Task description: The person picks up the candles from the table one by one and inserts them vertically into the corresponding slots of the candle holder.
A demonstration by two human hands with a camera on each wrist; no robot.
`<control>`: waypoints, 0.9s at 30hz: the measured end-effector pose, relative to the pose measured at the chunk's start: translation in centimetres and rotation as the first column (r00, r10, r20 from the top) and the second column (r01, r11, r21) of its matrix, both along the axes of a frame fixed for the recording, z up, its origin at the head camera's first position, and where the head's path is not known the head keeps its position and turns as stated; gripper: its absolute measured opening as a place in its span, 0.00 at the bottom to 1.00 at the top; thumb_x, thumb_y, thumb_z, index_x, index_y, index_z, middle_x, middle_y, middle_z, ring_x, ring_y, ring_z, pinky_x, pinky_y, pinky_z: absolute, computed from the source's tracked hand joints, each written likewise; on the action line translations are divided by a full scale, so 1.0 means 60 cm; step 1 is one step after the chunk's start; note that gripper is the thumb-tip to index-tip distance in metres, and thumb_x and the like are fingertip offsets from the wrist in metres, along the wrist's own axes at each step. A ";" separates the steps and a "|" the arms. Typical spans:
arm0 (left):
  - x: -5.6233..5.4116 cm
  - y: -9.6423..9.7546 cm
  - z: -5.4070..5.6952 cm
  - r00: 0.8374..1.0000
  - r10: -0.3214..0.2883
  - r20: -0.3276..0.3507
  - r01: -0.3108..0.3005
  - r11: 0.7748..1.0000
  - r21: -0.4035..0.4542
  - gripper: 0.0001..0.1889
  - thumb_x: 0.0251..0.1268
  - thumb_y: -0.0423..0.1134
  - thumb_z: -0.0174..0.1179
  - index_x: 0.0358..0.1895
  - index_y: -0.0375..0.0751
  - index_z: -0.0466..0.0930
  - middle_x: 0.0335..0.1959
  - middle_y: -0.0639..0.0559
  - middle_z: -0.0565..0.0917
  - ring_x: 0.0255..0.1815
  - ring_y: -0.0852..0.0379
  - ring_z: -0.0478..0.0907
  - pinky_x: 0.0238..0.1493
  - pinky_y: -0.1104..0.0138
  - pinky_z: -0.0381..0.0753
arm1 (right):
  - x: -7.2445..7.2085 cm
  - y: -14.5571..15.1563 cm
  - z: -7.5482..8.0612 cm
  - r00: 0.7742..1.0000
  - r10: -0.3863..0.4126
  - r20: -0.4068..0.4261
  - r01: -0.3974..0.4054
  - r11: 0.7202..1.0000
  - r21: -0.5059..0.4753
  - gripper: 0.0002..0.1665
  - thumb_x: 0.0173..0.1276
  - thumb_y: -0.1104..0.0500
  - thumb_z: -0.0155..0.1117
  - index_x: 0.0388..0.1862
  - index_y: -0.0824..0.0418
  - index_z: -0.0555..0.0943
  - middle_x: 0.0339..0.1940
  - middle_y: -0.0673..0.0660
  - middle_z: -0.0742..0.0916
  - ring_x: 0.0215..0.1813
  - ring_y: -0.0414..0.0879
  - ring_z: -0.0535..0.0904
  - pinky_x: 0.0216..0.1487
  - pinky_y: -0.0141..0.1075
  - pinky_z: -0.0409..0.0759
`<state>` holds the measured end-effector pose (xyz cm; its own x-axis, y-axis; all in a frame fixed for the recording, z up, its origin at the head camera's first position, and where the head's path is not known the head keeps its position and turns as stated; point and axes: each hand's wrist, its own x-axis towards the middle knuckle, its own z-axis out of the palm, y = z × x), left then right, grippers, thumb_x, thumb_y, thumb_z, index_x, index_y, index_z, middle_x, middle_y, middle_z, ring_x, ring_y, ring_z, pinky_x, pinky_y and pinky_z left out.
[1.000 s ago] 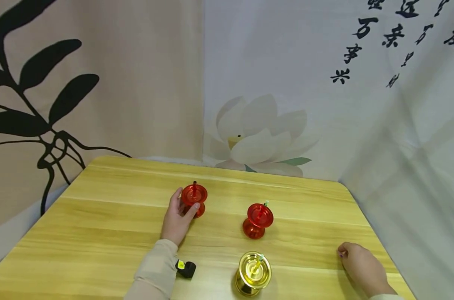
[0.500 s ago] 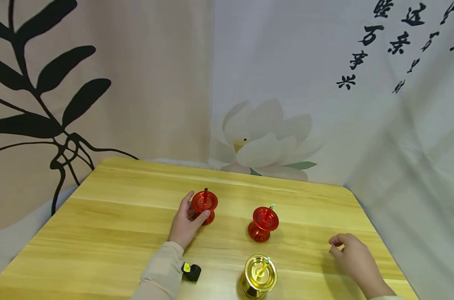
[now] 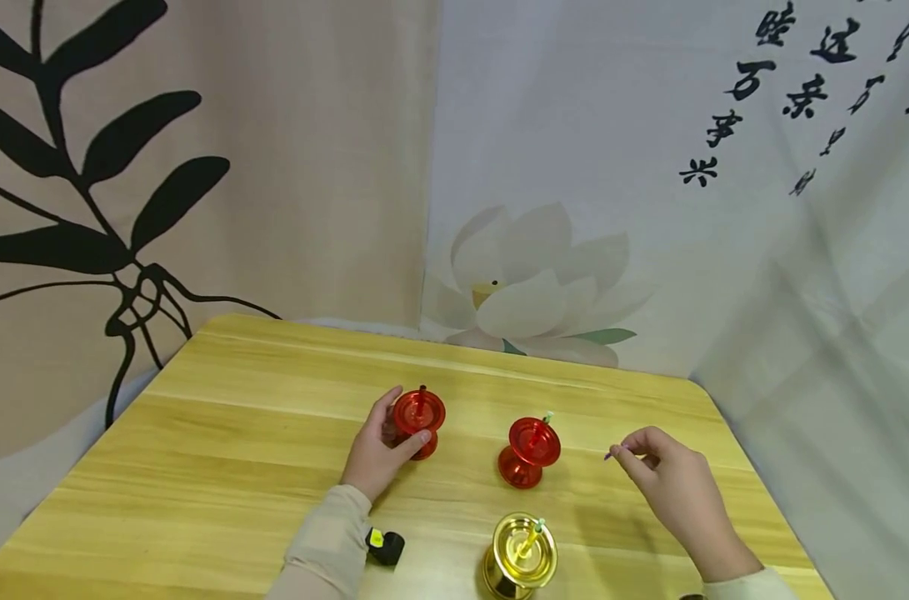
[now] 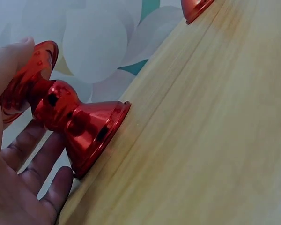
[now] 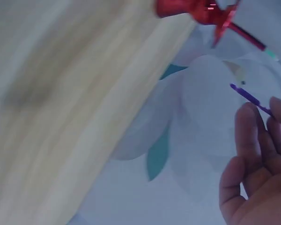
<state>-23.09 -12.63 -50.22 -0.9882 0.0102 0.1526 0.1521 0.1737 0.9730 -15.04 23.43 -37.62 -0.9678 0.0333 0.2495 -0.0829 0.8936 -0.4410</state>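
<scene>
In the head view my left hand (image 3: 382,446) holds a shiny red candle holder (image 3: 420,410), thumb on one side and fingers on the other. A dark-tipped post rises from its dish. The left wrist view shows its flared foot (image 4: 93,133) standing on the wooden table. My right hand (image 3: 671,483) pinches a thin purple stick (image 5: 246,95) between thumb and fingertips, above the table. Left of that hand stands a second red candle holder (image 3: 529,446), with a pale green tip on its post. A gold candle holder (image 3: 524,552), also green-tipped, stands nearer to me.
All three holders stand on a yellow wood-grain table (image 3: 259,467). Beside my left wrist is a small black device (image 3: 385,547) with a yellow label. Printed cloth curtains (image 3: 334,167) hang behind the table and along its right side.
My right hand has risen and moved left toward the second red candle holder, bringing the purple stick into sight. The left hand keeps its hold on the first; the head view has shifted slightly.
</scene>
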 end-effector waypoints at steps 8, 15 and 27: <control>0.006 0.009 0.004 0.998 -0.051 -0.020 0.051 0.999 0.015 0.46 0.58 0.40 0.75 0.78 0.48 0.59 0.66 0.44 0.77 0.61 0.42 0.78 0.63 0.48 0.76 | -0.017 -0.058 0.037 0.991 0.038 -0.132 -0.043 0.998 -0.042 0.06 0.68 0.54 0.71 0.34 0.53 0.83 0.26 0.46 0.85 0.26 0.40 0.73 0.22 0.32 0.69; 0.009 0.017 0.005 0.997 -0.070 -0.041 0.071 0.997 0.014 0.44 0.58 0.37 0.74 0.77 0.50 0.61 0.68 0.43 0.75 0.65 0.43 0.75 0.66 0.49 0.73 | -0.027 -0.099 0.049 0.981 0.087 -0.173 -0.096 0.994 -0.044 0.06 0.65 0.58 0.74 0.32 0.51 0.83 0.25 0.44 0.84 0.30 0.41 0.76 0.26 0.33 0.73; 0.020 0.033 0.011 0.983 -0.097 -0.157 0.075 0.987 -0.141 0.45 0.52 0.41 0.78 0.75 0.55 0.66 0.67 0.49 0.78 0.67 0.46 0.74 0.68 0.49 0.71 | -0.038 -0.171 0.060 0.975 0.193 -0.110 -0.208 0.968 -0.144 0.04 0.66 0.60 0.73 0.34 0.52 0.84 0.25 0.43 0.84 0.26 0.39 0.75 0.23 0.31 0.73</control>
